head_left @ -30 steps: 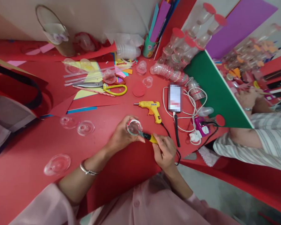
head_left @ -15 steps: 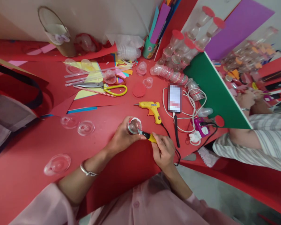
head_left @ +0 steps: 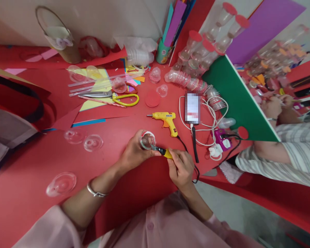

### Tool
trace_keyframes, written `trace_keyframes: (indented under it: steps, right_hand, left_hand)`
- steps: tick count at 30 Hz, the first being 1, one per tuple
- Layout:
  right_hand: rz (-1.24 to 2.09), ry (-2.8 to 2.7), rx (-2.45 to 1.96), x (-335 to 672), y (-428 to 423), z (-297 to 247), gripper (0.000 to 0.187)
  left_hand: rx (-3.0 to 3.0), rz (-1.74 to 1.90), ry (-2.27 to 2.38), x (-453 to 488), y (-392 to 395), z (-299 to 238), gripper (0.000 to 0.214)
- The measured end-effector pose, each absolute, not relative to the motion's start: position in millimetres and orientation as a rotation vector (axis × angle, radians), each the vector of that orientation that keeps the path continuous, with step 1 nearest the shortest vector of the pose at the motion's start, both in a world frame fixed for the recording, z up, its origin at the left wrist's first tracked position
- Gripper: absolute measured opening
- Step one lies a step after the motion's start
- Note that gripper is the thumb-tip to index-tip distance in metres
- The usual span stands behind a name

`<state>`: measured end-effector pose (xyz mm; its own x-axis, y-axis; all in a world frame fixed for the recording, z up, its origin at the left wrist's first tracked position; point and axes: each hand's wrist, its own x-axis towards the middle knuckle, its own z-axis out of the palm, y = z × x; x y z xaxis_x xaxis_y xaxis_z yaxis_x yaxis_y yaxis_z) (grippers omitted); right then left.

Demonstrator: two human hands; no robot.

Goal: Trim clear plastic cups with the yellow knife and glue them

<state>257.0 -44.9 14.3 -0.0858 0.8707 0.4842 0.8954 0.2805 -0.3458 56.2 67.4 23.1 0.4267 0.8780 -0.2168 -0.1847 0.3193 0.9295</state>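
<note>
The left hand (head_left: 134,150) curls around a clear plastic cup (head_left: 147,140), open end upward, presumably steadying it for the yellow-and-black cutter (head_left: 167,153). The right hand (head_left: 181,168) grips the cutter's handle from the cup's four o'clock, blade at the rim. A yellow glue gun (head_left: 165,119) lies around one o'clock, likely kept within reach.

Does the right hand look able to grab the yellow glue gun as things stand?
Probably not straight away: the right hand grips a yellow-and-black cutter, though the yellow glue gun lies close by with nothing covering it.
</note>
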Motion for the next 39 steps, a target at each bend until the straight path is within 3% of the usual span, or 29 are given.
trace_keyframes:
  steps: [8,13,19,33,39]
  right_hand:
    - [-0.107,-1.926,-1.611,259.7,-44.3,12.1,0.053]
    - [-0.075,-1.865,-1.589,262.6,-46.6,11.0,0.058]
    - [-0.056,-1.908,-1.552,261.8,-47.0,12.6,0.051]
    - [-0.069,-1.888,-1.617,260.7,-46.2,13.2,0.048]
    - [-0.039,-1.893,-1.559,262.7,-47.9,13.5,0.051]
  left_hand:
    - [1.041,0.871,0.867,56.5,63.9,17.6,0.056]
    - [1.052,0.879,0.844,57.8,62.6,15.2,0.069]
    - [1.021,0.908,0.835,57.7,64.7,18.1,0.073]
    - [1.060,0.888,0.963,60.1,60.2,16.9,0.057]
    - [1.049,0.899,0.897,57.8,63.8,16.4,0.070]
